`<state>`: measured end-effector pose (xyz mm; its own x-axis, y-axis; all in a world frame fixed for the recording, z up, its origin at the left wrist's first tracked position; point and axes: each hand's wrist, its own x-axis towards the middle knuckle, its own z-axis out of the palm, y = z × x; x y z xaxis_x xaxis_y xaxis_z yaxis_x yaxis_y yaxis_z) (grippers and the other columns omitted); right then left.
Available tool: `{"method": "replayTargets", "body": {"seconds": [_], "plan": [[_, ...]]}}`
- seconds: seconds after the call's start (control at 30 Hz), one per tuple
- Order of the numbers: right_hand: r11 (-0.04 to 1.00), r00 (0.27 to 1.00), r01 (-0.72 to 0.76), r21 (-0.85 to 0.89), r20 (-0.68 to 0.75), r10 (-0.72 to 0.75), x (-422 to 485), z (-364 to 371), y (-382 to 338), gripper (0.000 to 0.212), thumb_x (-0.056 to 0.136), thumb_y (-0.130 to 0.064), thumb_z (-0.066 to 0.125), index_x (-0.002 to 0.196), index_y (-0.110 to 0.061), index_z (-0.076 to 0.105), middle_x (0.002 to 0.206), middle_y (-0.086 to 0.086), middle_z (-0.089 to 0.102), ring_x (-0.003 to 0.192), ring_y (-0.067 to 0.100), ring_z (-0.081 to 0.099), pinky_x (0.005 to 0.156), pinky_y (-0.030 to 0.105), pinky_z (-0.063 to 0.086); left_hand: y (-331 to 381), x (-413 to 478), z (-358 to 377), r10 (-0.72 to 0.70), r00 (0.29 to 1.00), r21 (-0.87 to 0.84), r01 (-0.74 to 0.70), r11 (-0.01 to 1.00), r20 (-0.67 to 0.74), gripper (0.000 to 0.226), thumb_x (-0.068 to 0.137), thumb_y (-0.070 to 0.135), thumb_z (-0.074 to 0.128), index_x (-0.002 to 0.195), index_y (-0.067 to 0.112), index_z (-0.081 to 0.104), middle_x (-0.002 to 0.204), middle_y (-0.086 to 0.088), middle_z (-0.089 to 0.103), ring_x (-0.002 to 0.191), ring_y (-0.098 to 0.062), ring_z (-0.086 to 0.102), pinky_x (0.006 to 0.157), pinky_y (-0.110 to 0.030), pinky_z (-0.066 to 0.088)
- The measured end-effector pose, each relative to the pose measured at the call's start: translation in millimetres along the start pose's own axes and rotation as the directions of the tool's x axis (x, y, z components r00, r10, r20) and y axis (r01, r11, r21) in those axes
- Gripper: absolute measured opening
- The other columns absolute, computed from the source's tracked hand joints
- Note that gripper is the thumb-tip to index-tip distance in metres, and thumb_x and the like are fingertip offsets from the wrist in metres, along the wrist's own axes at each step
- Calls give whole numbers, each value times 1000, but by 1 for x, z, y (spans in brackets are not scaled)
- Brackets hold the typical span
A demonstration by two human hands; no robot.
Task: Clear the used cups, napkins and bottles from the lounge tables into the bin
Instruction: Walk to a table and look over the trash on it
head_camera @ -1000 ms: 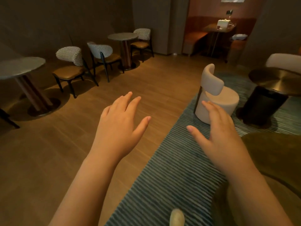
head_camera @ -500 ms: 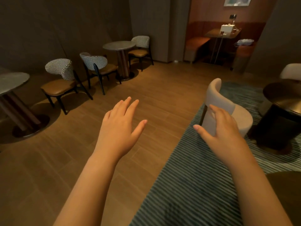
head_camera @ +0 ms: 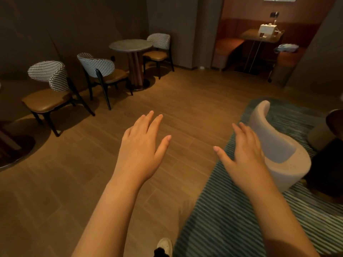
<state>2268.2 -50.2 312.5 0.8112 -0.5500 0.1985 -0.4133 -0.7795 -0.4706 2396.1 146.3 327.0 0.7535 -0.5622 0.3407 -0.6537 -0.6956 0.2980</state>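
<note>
Head view: left hand (head_camera: 141, 151) and right hand (head_camera: 245, 156) hover mid-frame, fingers straight and spread, holding nothing. Likely rubbish (head_camera: 267, 30) sits on the alcove table (head_camera: 249, 35) at upper right, too small to name; no bin shows. Best walk there, skirting the cream chair (head_camera: 278, 154) at right

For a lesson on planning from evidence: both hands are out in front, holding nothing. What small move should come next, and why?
Probably a step toward the booth table. The left hand and right hand are open and empty, and the round table shows nothing on top, while the booth table carries a white box and small items too distant to identify.
</note>
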Motion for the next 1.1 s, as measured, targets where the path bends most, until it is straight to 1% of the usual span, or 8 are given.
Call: {"method": "replayTargets", "body": {"seconds": [0.1,0.27,0.43,0.53,0.63,0.8,0.97,1.1], "plan": [[1000,1000,-3,-9,-23,2,73,14,-9,77,90,-56,43,151,-23,10,158,-5,6,145,12,1,117,38,9,-32,71,11,25,999,-73,-22,997,49,60,93,54,32,148,32,21,157,9,15,142,-9,15,112,-33,19],[999,996,-46,-9,-72,45,168,41,-9,75,90,-50,48,151,-22,13,158,-4,12,145,12,5,117,35,10,-65,180,35,94,992,-122,-84,989,81,60,92,53,36,147,31,26,155,10,21,139,-6,20,109,-29,22],[991,989,-131,7,-67,131,252,63,9,77,89,-47,53,150,-18,16,157,2,16,144,16,9,118,38,13,-71,280,75,160,981,-126,-147,981,106,63,90,52,37,147,26,29,153,5,28,139,-10,25,109,-28,23],[990,986,-144,3,-89,144,311,75,23,77,89,-45,56,150,-17,18,156,2,19,144,17,11,118,38,15,-75,338,104,183,977,-121,-170,978,112,62,91,50,40,147,26,29,153,5,28,139,-11,25,109,-30,23],[992,985,-130,2,-117,129,375,91,42,76,88,-45,55,149,-14,23,155,6,24,144,21,17,117,41,19,-75,401,135,205,972,-113,-191,975,118,62,91,51,39,147,27,27,154,6,25,139,-9,24,110,-30,22],[987,979,-163,9,-123,163,501,108,81,78,88,-49,52,150,-15,19,155,5,22,144,20,15,116,37,15,-69,520,186,239,956,-85,-227,970,168,61,92,50,41,147,30,24,154,9,22,140,-8,22,111,-28,19],[994,985,-110,-15,-133,107,641,101,107,77,88,-51,52,149,-17,20,155,3,23,143,18,16,116,35,16,-62,646,218,220,963,-61,-213,975,154,62,92,50,41,148,32,21,154,11,21,140,-6,20,112,-29,19],[997,991,-73,-18,-117,70,728,108,114,78,88,-52,51,150,-18,18,156,0,21,144,16,14,117,37,16,-65,726,238,204,967,-7,-205,979,155,62,93,53,37,148,33,17,155,11,18,141,-6,15,113,-30,15]]}}
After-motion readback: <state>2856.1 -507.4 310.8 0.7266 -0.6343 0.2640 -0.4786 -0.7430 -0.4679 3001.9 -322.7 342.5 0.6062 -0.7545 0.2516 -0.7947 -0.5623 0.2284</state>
